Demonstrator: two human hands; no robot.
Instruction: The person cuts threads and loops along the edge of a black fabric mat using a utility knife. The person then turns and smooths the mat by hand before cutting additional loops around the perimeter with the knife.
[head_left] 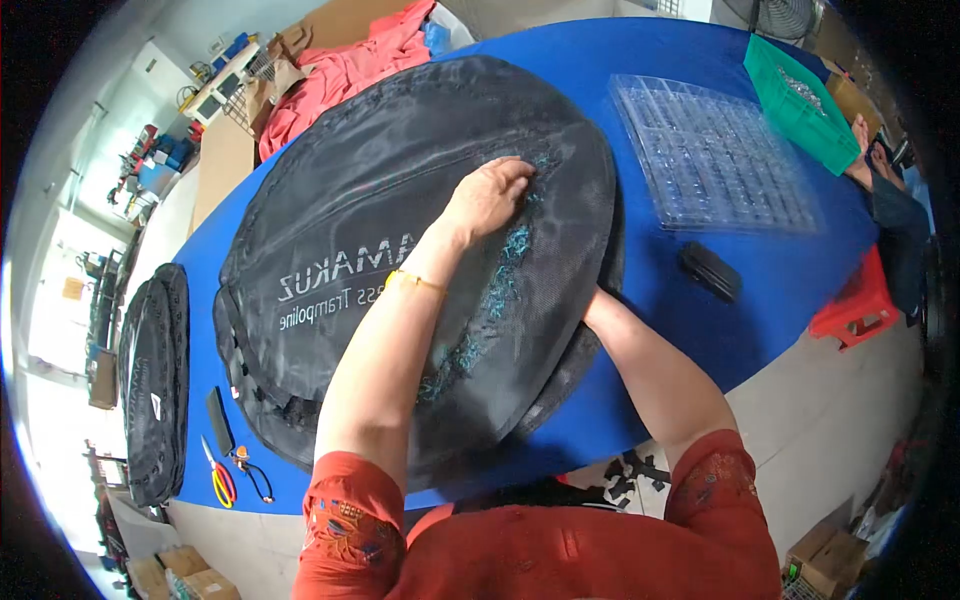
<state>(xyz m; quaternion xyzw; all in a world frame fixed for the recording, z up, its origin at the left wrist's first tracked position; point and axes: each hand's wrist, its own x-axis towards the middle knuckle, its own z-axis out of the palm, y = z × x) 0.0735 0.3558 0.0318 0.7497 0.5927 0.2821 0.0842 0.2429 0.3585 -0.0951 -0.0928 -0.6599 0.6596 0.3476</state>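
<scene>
A large round black mesh trampoline mat with pale lettering lies in front of me, its layers overlapping at the lower edge. Bits of turquoise thread are strewn in a band across its right part. My left hand rests on top at the upper end of that band, fingers curled together; whatever they pinch, if anything, is hidden. At the mat's right edge my right hand reaches underneath the upper layer. Only its wrist end shows, so the fingers are out of sight.
On the blue table are a clear compartment box, a dark case, red-and-yellow scissors and another black mat bundle. A green bin stands far right beside another person's hands; a red stool is below.
</scene>
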